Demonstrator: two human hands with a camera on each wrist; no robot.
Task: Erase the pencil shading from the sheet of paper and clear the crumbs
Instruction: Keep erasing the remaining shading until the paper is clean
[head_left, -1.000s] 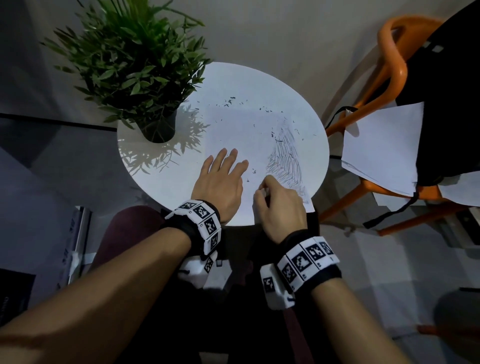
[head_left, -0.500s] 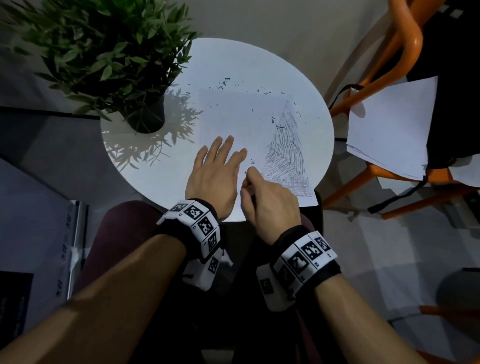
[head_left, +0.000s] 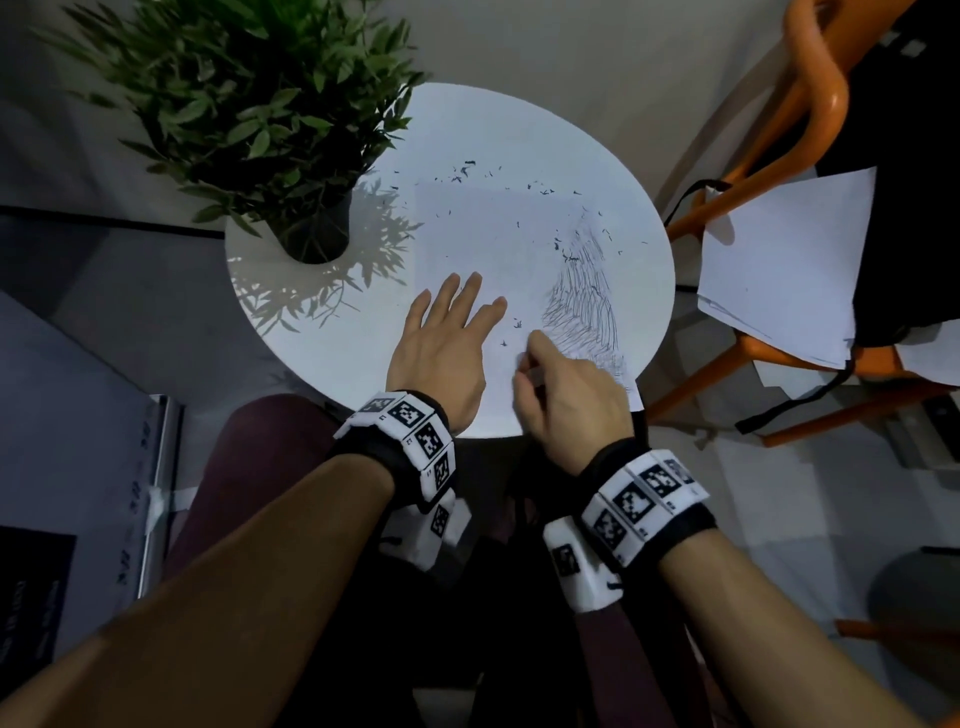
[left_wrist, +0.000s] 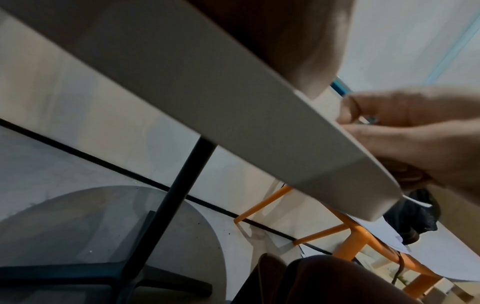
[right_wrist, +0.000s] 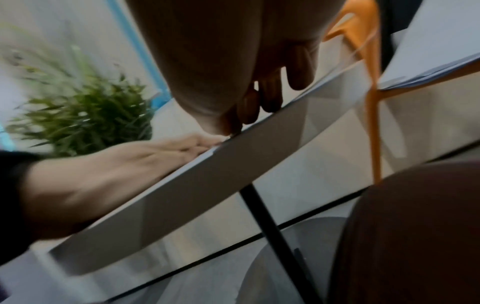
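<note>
A white sheet of paper (head_left: 493, 234) lies on the round white table (head_left: 291, 312). Pencil shading (head_left: 582, 306) covers the sheet's right part. Dark eraser crumbs (head_left: 462, 174) are scattered across the sheet's far part and near the shading. My left hand (head_left: 457, 322) lies flat on the paper with straight fingers, left of the shading. My right hand (head_left: 530, 358) has curled fingers that pinch a small eraser against the paper at the shading's near left corner. The eraser is almost hidden; a teal bit (left_wrist: 371, 120) shows between the fingers in the left wrist view.
A potted green plant (head_left: 270, 130) stands on the table's far left. To the right stands an orange chair (head_left: 810, 93) that holds loose white sheets (head_left: 789, 270) and a black bag (head_left: 914, 208). My knees are under the table's near edge (left_wrist: 233, 102).
The head view has shifted. My right hand has moved slightly along the shading's near left edge. My left hand has stayed flat on the paper.
</note>
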